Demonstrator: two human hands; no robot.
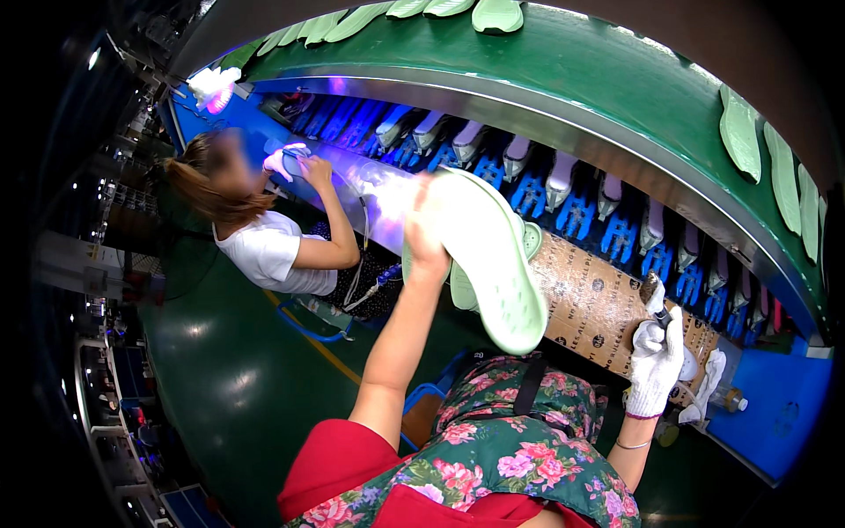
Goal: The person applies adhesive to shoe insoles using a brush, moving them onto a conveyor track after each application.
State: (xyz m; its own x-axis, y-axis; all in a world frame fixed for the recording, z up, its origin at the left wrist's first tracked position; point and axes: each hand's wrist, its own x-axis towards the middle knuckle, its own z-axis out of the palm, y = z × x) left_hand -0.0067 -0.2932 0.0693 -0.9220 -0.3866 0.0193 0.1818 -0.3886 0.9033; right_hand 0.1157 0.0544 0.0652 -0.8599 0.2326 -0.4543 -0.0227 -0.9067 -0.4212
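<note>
A long green conveyor (pixel 563 70) curves overhead, lined with pale green shoe soles (pixel 783 167), above a row of blue racks (pixel 576 211). Below runs a cardboard-covered desk (pixel 590 308). The left hand (pixel 425 238) holds up a mint-green shoe sole (pixel 493 255), fingers clasping its upper end; its long axis slants down toward the right. The gloved right hand (pixel 656 361), lower right and apart from the sole, is clenched round a small brush (pixel 654 295). A co-worker (pixel 264 238) sits at left.

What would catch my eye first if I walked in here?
Probably the pale green shoe sole held up mid-picture by the bare left hand, over a cardboard-covered bench. The white-gloved right hand grips a small tool at right. Above curves a green conveyor carrying more soles, and a co-worker sits at left under violet light.
</note>
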